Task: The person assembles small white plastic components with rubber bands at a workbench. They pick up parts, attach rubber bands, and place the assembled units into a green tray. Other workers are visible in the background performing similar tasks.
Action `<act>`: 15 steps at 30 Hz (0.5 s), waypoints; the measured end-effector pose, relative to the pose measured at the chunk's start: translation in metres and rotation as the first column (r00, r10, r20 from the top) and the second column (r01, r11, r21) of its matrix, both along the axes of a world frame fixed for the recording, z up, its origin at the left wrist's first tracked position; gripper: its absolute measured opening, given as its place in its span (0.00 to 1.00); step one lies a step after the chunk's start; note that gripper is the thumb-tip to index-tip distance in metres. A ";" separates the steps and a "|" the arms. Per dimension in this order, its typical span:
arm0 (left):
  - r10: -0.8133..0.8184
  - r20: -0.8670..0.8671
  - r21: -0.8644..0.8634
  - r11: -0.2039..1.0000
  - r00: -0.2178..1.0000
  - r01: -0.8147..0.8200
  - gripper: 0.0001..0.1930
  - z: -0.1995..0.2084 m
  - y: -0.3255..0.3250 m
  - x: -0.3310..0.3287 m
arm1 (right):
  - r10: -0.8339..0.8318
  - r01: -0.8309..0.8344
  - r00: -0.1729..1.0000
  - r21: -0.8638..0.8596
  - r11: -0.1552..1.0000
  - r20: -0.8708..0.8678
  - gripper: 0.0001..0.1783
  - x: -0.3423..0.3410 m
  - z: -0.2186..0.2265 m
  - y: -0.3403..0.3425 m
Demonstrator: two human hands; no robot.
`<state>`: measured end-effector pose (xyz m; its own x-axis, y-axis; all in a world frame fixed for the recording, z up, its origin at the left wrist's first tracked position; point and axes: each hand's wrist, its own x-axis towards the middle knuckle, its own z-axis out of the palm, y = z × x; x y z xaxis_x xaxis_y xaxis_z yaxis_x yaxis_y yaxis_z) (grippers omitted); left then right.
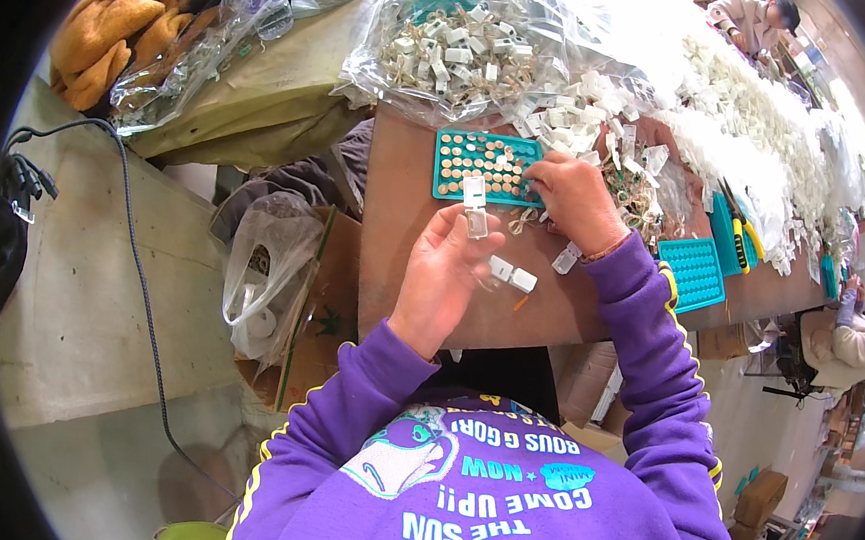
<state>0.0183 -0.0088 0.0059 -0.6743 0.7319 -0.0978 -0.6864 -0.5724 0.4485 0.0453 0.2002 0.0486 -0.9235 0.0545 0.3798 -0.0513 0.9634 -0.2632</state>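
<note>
Pinching one white case (474,193), left fingers (443,229) sit below its top; right fingers (547,174), grip hidden, bend at one teal tray (530,150).

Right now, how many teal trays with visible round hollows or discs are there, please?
2 clearly: the tray of discs at the right hand, and the empty tray beside the right sleeve. A teal piece beside the yellow-handled tool may be another; more may be hidden.

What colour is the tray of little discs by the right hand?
The tray is teal, a blue-green; it shows best in the head view.
</note>
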 end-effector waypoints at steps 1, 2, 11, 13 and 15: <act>0.003 -0.010 0.006 1.000 1.000 -0.003 0.11 0.000 0.000 0.000 | 0.012 -0.013 1.000 0.019 1.000 0.028 0.05 -0.002 -0.001 0.000; 0.005 -0.011 0.001 1.000 1.000 -0.005 0.11 0.000 0.000 0.000 | 0.024 -0.025 0.998 0.028 0.999 0.054 0.05 -0.002 -0.001 0.000; 0.014 -0.003 -0.012 1.000 1.000 -0.014 0.11 0.002 0.000 0.002 | 0.052 -0.042 0.994 -0.106 0.994 0.096 0.04 -0.002 0.004 0.005; 0.008 -0.001 -0.004 1.000 1.000 -0.008 0.11 0.001 0.001 0.001 | 0.054 -0.035 0.991 -0.156 0.987 0.120 0.04 -0.003 0.005 0.006; 0.004 -0.001 -0.004 1.000 1.000 -0.004 0.11 0.000 0.001 0.001 | 0.050 -0.024 0.988 -0.173 0.985 0.148 0.05 -0.004 0.007 0.006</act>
<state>0.0196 -0.0077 0.0060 -0.6772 0.7290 -0.1001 -0.6836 -0.5730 0.4520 0.0417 0.2062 0.0552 -0.9720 0.0707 0.2239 -0.0335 0.9021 -0.4301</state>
